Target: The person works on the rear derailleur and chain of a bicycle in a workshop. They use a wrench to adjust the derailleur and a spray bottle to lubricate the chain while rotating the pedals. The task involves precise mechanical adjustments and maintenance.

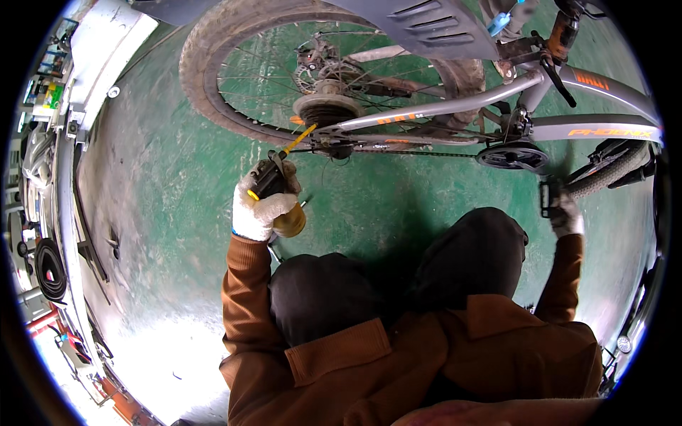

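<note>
A grey mountain bicycle [440,106] with orange lettering is in front of me. In my gloved left hand [266,202] is a black tool with a yellow stem [298,140]; its exact kind is unclear. The stem's tip meets or nearly meets the rear cassette [328,113], at the wheel's hub. A rounded yellow-brown part [290,221] shows below the left fingers; I cannot tell what it belongs to. Far to the right, my gloved right hand [567,219], slightly blurred, is closed on the black pedal [547,197]. The chain [426,153] runs from the cassette to the chainring [513,156].
The rear tyre [195,71] and a grey mudguard [426,25] fill the far side. The front wheel [614,170] lies right of the pedal. A white-edged bench [67,234] with tools and a coiled black hose [50,270] lines the left. The floor [163,206] is worn green.
</note>
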{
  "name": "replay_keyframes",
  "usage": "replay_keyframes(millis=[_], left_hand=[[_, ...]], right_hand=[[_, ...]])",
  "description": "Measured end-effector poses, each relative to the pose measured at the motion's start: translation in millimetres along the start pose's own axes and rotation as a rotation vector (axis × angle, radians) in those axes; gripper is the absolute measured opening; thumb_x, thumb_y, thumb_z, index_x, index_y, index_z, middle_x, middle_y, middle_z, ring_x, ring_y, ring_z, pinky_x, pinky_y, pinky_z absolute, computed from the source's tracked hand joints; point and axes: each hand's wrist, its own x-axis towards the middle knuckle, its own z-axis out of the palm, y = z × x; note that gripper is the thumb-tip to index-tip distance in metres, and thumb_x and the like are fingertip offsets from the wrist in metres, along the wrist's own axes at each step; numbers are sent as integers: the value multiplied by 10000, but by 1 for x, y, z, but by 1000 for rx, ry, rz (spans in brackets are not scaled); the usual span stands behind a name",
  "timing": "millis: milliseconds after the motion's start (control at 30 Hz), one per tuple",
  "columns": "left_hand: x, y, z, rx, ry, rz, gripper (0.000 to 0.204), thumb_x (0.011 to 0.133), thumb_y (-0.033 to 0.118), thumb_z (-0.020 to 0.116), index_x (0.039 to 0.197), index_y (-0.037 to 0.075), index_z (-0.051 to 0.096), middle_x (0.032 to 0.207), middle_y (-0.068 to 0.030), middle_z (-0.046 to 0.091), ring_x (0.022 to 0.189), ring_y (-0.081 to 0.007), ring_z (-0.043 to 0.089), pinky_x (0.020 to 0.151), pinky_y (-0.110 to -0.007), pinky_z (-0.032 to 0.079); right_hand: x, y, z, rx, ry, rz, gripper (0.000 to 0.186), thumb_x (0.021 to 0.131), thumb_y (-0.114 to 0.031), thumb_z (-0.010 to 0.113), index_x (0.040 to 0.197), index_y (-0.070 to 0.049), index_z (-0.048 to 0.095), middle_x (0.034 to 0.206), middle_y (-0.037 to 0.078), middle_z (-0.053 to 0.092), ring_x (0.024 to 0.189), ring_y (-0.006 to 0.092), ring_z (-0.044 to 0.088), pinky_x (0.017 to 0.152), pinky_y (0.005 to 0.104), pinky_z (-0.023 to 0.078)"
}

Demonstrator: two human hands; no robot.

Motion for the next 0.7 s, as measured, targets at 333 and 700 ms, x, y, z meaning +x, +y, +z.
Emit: replay_keyframes(millis=[333, 700], left_hand=[[-3, -3, -7, 6, -6, 11, 555, 667, -4, 789, 1205, -66, 670, 1030, -126, 725, 938, -254, 702, 887, -382, 565], [-4, -11, -13, -9, -8, 26, 547, 666, -41, 775, 1205, -64, 681, 1076, -135, 736, 986, -263, 714, 924, -393, 569]], right_hand=[[49, -2, 240, -210, -519, 6, 342, 983, -231, 679, 1229, -4, 607, 1133, 99, 683, 955, 159, 632, 812, 299, 497], [19, 87, 114, -269, 162, 322, 435, 980, -218, 710, 1315, 40, 608, 985, 83, 719, 791, 168, 668, 723, 300, 549]])
